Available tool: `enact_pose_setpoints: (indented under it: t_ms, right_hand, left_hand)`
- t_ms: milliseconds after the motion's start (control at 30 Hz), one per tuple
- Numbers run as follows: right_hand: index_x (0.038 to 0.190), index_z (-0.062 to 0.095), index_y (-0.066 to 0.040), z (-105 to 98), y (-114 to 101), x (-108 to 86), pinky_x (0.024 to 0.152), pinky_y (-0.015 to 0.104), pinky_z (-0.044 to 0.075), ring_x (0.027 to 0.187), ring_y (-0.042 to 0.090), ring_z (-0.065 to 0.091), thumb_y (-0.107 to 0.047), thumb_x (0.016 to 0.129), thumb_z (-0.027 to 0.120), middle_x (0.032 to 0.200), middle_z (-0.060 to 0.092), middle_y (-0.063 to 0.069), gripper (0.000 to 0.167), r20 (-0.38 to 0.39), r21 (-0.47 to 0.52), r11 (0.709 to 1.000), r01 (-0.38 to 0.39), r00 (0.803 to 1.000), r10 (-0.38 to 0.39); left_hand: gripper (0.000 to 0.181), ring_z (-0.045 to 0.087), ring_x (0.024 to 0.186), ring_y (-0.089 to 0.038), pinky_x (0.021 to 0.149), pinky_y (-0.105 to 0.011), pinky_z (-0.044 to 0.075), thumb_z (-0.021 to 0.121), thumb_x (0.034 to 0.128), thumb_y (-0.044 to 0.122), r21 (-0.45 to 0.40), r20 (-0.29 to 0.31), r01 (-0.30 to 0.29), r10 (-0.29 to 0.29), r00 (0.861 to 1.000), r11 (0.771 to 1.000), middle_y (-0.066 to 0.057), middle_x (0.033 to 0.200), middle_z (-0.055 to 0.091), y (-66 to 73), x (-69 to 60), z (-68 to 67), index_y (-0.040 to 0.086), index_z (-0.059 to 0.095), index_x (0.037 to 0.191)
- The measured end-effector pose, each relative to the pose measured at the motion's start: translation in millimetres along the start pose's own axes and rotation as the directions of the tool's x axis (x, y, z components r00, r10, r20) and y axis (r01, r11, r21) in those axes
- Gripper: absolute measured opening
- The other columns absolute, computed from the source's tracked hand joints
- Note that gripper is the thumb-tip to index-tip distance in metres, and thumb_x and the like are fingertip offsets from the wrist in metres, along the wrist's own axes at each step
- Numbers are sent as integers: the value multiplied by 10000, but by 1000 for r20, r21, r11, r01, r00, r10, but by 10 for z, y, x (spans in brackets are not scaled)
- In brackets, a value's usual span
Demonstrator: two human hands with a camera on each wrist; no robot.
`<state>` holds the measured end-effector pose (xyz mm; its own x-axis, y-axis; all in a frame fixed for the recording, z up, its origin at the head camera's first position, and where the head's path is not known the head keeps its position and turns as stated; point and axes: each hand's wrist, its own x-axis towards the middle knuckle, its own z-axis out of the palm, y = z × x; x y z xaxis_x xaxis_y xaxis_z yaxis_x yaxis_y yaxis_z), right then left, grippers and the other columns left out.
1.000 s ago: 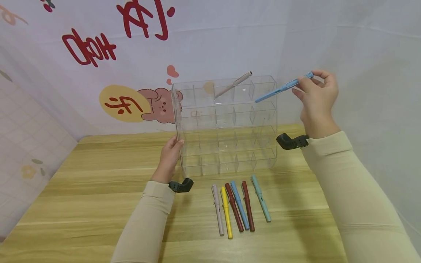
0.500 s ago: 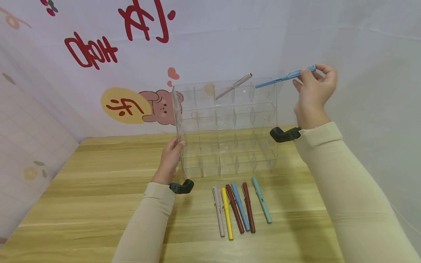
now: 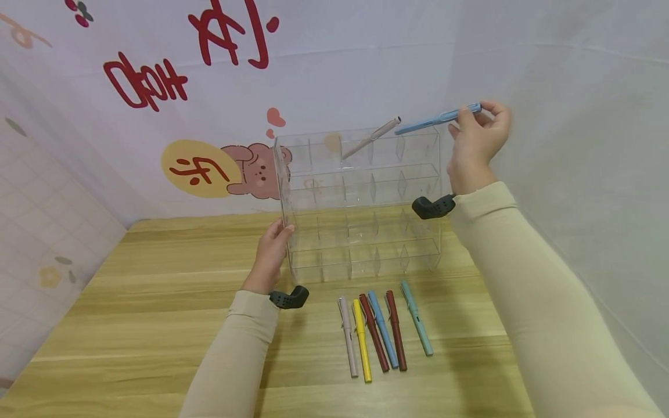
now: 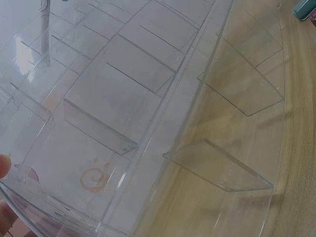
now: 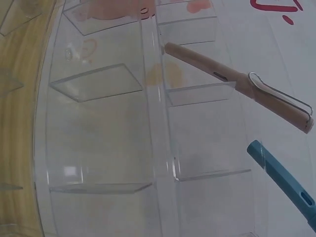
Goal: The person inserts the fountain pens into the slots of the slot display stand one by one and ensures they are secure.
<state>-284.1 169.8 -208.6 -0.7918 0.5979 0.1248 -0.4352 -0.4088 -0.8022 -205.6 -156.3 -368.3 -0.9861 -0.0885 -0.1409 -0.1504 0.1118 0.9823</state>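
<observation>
While the left hand (image 3: 269, 254) grips the left side of the clear rack (image 3: 360, 200), thumb on its front edge, the right hand (image 3: 478, 139) pinches one light blue pen (image 3: 438, 119) near its clip end, just beyond the rack's upper right corner. That pen slants a little downward, its free end over the right part of the rack's top row; whether the end is inside a compartment I cannot tell.

The rack stands on the counter (image 3: 157, 302) and has four rows, the top one split by four dividers into five compartments. One beige pen (image 3: 372, 137) leans in that row, its lower end in the third compartment from the left, its clip end jutting up to the right, apart from the light blue one.

In front of the rack lie six more pens, roughly side by side: from the left, one pale lilac pen (image 3: 348, 337), one yellow pen (image 3: 362, 341), then two dark red pens (image 3: 374, 334) with one blue pen (image 3: 384, 331) between them, and one teal pen (image 3: 416, 319) set slightly off at the right. That makes eight pens in all. Behind the rack, the wall cloth (image 3: 366, 75) bears one pink bear (image 3: 258, 171).
</observation>
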Motion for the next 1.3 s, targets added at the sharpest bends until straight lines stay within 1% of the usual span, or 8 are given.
enact_pose_setpoints:
  t_ms: [267,433,667,767,867,967,1167,1300]
  right_hand:
    - [998,486,-125,65,120,9,762,281,540,794,145,550,-12,878,666,967,487,47,243,15,-14,1000,10,1000,-10]
    - [1001,495,-120,102,175,-10,756,277,540,788,142,557,2,882,649,957,490,51,229,42,-24,1000,14,999,-13]
    - [1059,515,-102,162,258,-46,882,356,527,804,137,575,-3,889,643,979,503,43,236,73,-89,996,8,997,-1]
    - [1059,512,-109,174,290,-59,884,351,526,819,133,571,-12,897,641,986,503,40,229,85,-126,992,13,996,-3]
    - [1026,506,-132,179,318,-68,884,346,524,828,133,565,-16,900,640,987,502,37,218,95,-144,990,10,995,4]
    - [1023,504,-139,180,344,-79,879,336,527,851,135,563,-21,903,640,995,498,37,217,106,-160,987,10,994,7]
    - [1058,504,-142,191,395,-86,849,302,535,888,130,545,-36,913,634,1022,495,32,221,124,-214,976,40,992,-13]
    - [1102,519,-121,207,409,-84,849,315,532,898,131,541,-30,910,634,1027,502,35,241,131,-229,972,51,991,-21]
  left_hand:
    - [520,238,1426,-284,1126,-540,241,444,1023,356,-11,2,-13,13,1000,1000,-81,1537,314,-14,15,3,188,341,1504]
    - [508,247,1421,-285,1123,-545,243,448,1022,360,-13,5,-21,21,1000,1000,-89,1536,321,-13,16,8,187,364,1492]
    - [552,219,1436,-280,1131,-522,245,444,1023,346,-8,1,-4,4,1000,1000,-82,1562,267,10,0,-2,179,289,1526]
    - [565,215,1438,-275,1132,-520,242,444,1023,351,-13,3,-1,1,1000,1000,-83,1565,260,12,-5,-4,172,275,1532]
    - [568,217,1437,-277,1132,-519,243,444,1023,350,-10,3,0,0,1000,1000,-86,1564,262,12,-4,-2,168,272,1532]
    - [570,217,1437,-279,1134,-515,241,447,1021,357,-8,5,5,-5,1000,1000,-84,1564,262,8,0,-2,172,273,1532]
    - [567,212,1440,-280,1136,-518,235,446,1023,350,-13,7,13,-13,1000,1000,-80,1566,258,6,10,-6,173,270,1532]
    - [556,218,1437,-284,1134,-522,238,445,1026,340,-12,4,14,-14,1000,1000,-80,1562,268,12,11,-5,173,278,1530]
